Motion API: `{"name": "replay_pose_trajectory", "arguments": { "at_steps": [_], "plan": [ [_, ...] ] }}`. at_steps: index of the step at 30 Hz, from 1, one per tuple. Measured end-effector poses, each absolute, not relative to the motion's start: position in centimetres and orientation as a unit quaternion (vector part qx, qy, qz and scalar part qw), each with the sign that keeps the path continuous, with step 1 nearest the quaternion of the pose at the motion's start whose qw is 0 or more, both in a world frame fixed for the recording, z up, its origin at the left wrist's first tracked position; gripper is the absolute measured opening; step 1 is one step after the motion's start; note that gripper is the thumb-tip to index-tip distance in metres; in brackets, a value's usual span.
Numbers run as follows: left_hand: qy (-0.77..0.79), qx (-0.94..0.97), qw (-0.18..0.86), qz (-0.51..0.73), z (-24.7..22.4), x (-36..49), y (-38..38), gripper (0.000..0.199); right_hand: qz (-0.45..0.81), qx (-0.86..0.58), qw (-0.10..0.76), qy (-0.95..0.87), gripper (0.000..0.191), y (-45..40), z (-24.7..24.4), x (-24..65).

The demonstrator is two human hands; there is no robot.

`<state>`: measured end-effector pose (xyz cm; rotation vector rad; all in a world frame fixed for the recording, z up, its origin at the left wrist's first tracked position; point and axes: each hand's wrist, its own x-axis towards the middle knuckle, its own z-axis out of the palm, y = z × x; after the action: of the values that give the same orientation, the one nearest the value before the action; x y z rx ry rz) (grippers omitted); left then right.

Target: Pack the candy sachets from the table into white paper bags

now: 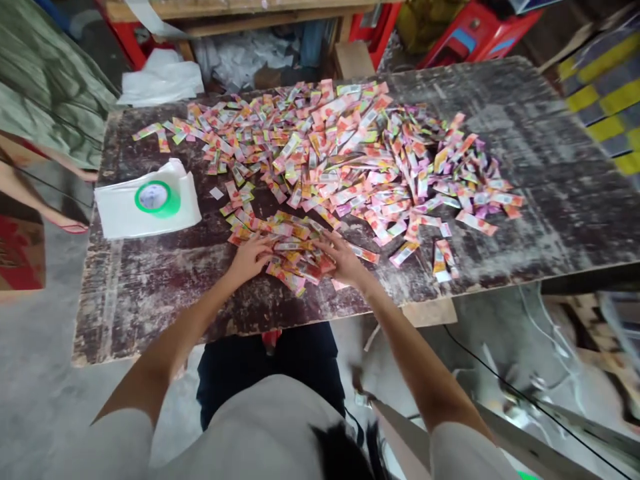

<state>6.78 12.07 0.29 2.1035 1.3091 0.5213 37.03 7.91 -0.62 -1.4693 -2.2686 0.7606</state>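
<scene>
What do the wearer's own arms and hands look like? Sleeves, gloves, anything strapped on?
Short, light grey sleeves, plain as far as visible, ending above the elbows. Forearms bare. No gloves on the left hand or right hand; no watch, strap or cable visible on either arm. Rings: too blurred to tell.

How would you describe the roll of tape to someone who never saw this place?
Look at the left part of the dark, worn table, beside the big pile of small packets. White sheets lie there, and the roll of tape rests on them. It is a bright green ring, the only round thing there.
</scene>
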Motion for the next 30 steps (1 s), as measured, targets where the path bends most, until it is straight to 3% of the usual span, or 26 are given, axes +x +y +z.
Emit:
{"name": "replay_pose_trajectory", "arguments": {
  "at_steps": [3, 5, 13, 17, 20, 23, 26, 30],
  "plan": [
    [0.582, 0.761, 0.223, 0.18, -0.9, 4.1, 9.2, 0.016, 0.28, -0.555, 0.061, -0.781, 0.073, 4.7, -1.5, 39.1],
    [0.601, 0.753, 0.2, 0.178, -1.1, 3.4, 8.6, 0.019, 0.282, -0.577, 0.035, -0.766, 0.072, 3.6, -1.5, 40.1],
    [0.588, 0.763, 0.143, 0.227, 1.0, 6.5, 12.6, 0.017, 0.175, -0.661, 0.178, -0.708, 0.037, 6.1, 0.9, 36.0],
    [0.58, 0.787, 0.184, 0.104, -0.1, 10.5, 15.5, 0.027, 0.209, -0.67, 0.092, -0.706, 0.029, 8.1, -1.0, 30.6],
    [0.604, 0.768, 0.209, 0.029, -0.9, 12.3, 17.0, 0.02, 0.241, -0.661, 0.075, -0.707, 0.021, 8.7, -2.7, 29.8],
    [0.609, 0.758, 0.228, 0.039, -0.3, 11.5, 16.7, 0.016, 0.296, -0.638, 0.14, -0.697, 0.019, 8.2, -3.3, 31.8],
    [0.6, 0.767, 0.207, 0.093, 1.3, 8.4, 14.6, 0.02, 0.338, -0.66, 0.258, -0.62, 0.025, 7.3, -3.1, 34.2],
    [0.623, 0.741, 0.204, 0.146, 2.7, 5.6, 14.0, 0.027, 0.257, -0.712, 0.351, -0.551, 0.038, 9.4, -1.9, 34.2]
  ]
}}
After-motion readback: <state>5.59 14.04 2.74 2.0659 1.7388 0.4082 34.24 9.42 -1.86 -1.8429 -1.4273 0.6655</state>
